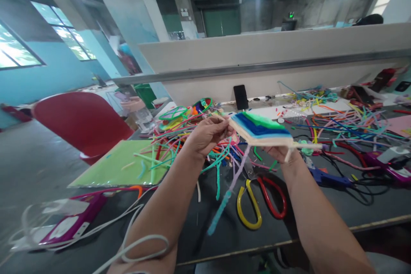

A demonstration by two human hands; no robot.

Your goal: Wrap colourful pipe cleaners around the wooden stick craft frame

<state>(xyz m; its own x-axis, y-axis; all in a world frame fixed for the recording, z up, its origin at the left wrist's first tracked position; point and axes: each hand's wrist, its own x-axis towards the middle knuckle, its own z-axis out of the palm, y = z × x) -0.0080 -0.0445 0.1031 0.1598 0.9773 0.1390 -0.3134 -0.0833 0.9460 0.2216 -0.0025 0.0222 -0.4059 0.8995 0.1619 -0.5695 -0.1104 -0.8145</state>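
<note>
Above the table I hold a flat panel of pipe cleaners (261, 130), striped green, dark blue, light blue and cream. My left hand (210, 135) is closed on its left corner in a pinch. Beneath the right end, my right hand (282, 153) grips the panel, with its fingers partly hidden behind it. A cream pipe cleaner end (310, 146) sticks out to the right. Below the panel hangs a lilac and turquoise pipe cleaner stem (236, 180). Scissors (248, 207) with one yellow and one red handle lie on the table between my forearms.
Loose pipe cleaners (349, 122) lie heaped across the table. A green sheet (112, 165) is at the left, near a purple power strip (75, 218) and white cable (128, 209). At right lies a blue glue gun (330, 177). A phone (240, 97) leans at the back.
</note>
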